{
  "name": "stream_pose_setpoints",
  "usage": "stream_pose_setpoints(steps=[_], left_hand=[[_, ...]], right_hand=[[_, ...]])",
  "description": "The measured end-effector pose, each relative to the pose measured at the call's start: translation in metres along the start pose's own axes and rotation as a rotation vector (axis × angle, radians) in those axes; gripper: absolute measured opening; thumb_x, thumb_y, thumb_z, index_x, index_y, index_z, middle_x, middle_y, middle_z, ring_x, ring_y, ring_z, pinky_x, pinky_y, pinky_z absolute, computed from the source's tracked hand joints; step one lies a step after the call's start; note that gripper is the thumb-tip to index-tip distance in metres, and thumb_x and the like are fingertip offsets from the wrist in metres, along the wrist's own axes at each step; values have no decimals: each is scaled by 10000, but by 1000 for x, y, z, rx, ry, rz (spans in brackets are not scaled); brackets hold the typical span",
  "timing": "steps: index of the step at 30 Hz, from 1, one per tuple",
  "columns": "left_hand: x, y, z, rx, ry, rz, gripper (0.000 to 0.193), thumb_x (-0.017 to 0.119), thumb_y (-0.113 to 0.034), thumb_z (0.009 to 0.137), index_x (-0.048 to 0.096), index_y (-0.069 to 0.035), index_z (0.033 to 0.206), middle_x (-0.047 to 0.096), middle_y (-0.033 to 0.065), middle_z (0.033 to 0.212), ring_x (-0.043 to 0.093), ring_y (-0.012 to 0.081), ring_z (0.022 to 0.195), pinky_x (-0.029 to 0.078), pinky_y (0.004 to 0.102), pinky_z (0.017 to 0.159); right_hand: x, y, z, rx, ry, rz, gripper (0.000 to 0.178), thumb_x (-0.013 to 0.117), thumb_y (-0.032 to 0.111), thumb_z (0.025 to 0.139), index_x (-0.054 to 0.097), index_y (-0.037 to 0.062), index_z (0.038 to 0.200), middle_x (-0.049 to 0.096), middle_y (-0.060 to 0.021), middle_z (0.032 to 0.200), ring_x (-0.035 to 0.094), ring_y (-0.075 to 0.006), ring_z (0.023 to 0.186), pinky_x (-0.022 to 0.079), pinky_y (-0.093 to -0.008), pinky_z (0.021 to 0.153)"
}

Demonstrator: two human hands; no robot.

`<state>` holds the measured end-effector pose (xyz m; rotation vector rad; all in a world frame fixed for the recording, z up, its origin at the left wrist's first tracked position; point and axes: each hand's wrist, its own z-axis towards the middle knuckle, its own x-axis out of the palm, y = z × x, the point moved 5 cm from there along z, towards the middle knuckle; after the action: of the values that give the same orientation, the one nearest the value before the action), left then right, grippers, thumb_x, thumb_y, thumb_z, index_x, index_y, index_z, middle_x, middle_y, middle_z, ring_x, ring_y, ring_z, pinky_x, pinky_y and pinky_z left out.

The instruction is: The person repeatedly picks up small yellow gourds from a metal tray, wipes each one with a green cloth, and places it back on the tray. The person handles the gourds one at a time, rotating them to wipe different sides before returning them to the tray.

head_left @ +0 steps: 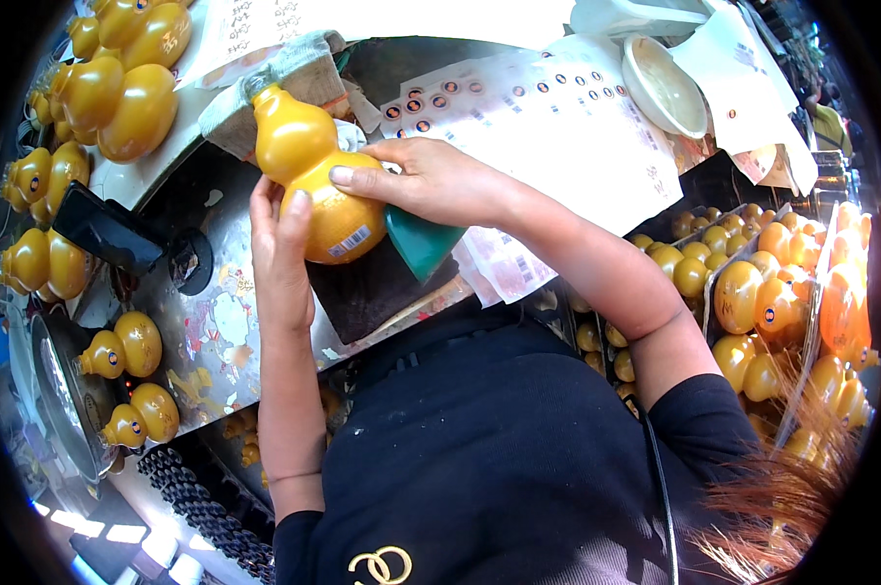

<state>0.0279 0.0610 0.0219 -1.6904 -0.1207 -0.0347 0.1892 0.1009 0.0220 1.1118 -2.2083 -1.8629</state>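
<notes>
A glossy yellow gourd-shaped bottle tilts over the table, its clear neck resting toward a folded cloth. My left hand holds its lower bulb from the left side, thumb against the surface. From the right, my right hand grips the same bulb, its thumb lying across the front. Near the base of the bottle is a white barcode sticker. A green wedge-shaped piece shows just below my right hand; whether the hand touches it I cannot tell. Under the bottle lies a dark cloth.
Sheets of stickers spread across the table, with a white bowl at the far right. On the left are a phone on a stand and several yellow gourd bottles. Crates of similar gourds stand at my right.
</notes>
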Motion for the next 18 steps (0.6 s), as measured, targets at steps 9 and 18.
stream_pose_setpoints(steps=[9, 18], left_hand=[[-8, 1, 14, -107, 67, 4, 701, 626, -359, 877, 312, 14, 1381, 449, 155, 1318, 451, 220, 1236, 339, 338, 1047], [1, -1, 4, -9, 55, 48, 489, 471, -322, 977, 387, -19, 1351, 503, 97, 1268, 489, 170, 1179, 353, 305, 1015]], right_hand=[[-11, -15, -10, 29, -233, 325, 569, 491, 545, 917, 627, 41, 1144, 631, -116, 1023, 612, -198, 967, 482, -311, 842], [5, 15, -55, -413, -519, 88, 314, 649, 243, 884, 514, 18, 1056, 595, -123, 886, 597, -175, 833, 477, -307, 758]])
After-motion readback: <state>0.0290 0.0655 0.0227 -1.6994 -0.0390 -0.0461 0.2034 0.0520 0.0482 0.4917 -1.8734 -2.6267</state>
